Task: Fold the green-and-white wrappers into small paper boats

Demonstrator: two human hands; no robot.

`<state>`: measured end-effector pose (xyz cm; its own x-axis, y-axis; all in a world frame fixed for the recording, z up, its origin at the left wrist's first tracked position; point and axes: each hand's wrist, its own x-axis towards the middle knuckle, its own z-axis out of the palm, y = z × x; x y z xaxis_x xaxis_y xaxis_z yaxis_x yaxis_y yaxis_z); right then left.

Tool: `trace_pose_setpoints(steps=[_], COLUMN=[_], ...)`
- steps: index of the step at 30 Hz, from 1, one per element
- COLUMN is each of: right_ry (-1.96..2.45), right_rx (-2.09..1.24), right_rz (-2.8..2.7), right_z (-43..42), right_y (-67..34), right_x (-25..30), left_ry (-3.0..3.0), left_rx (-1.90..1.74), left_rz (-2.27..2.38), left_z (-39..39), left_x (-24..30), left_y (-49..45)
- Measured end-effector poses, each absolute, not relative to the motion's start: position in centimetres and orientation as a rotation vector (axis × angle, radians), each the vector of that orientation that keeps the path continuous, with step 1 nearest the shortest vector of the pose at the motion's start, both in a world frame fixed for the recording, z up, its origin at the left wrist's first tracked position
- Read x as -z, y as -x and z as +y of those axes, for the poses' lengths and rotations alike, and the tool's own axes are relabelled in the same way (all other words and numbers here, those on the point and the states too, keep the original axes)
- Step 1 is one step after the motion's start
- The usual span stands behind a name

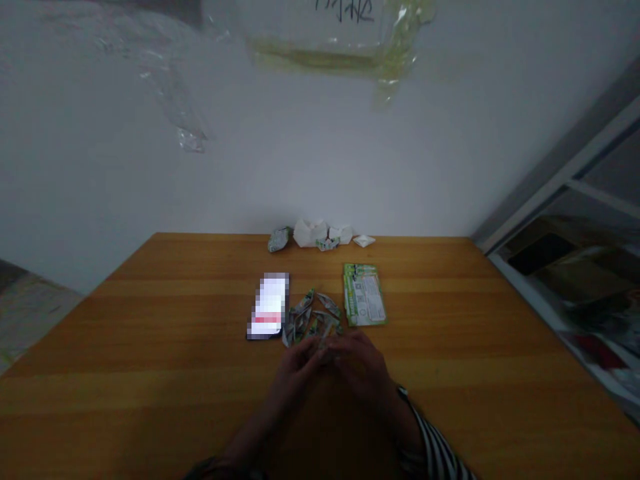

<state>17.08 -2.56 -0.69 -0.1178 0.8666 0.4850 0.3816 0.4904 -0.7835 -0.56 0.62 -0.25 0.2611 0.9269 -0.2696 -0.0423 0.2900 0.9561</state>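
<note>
Grip contents cannot be told where left hand and right hand meet; folded printed strips lie just beyond.

Nothing legible: wall handwriting cropped, packet print tiny

We had our left hand and our right hand side by side just before the heap of thin, folded green-and-grey wrappers. On the brown wooden table, that heap lay between the flat, rectangular, white-screened phone on our left and the flat, rectangular green-and-white packets on our right. Behind these, along the plain white wall, we had, left to right, a rounded green-and-grey wrapper, two crumpled, white, paper-like pieces and a small, flat white piece.
</note>
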Motion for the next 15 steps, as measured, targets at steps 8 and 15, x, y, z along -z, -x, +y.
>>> trace_pose_setpoints(steps=[8, 15], right_ry=[0.899, 1.097], right_rx=[-0.139, 0.07], right_rz=[-1.996, -2.134], right_z=[-2.4, -3.0], right_y=[-17.8, -17.1], right_x=[1.9, 0.8], left_ry=[-0.666, -0.704], left_rx=[-0.849, -0.834], left_rz=[0.988, 0.864], left_z=[0.3, 0.5], left_x=[0.2, 0.7], left_y=[0.3, 0.1])
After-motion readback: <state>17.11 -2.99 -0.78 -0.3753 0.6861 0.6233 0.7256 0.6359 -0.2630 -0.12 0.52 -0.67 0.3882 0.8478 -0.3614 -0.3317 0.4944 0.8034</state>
